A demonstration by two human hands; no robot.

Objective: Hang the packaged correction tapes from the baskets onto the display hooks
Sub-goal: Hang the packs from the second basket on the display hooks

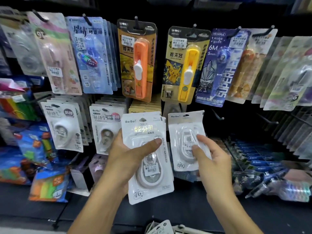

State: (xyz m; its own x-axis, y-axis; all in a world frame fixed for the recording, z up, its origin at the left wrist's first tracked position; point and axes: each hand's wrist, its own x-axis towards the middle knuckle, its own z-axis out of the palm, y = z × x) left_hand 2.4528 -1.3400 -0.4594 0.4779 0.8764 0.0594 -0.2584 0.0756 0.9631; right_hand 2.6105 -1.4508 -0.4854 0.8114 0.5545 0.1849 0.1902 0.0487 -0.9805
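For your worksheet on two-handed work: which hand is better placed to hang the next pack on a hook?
Right. The right hand pinches a single pack raised beside the bare hook. The left hand grips a stack of packs, so it is busy.

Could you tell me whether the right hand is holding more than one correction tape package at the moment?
No. The right hand pinches a single white package, while the left hand holds the stack of packages.
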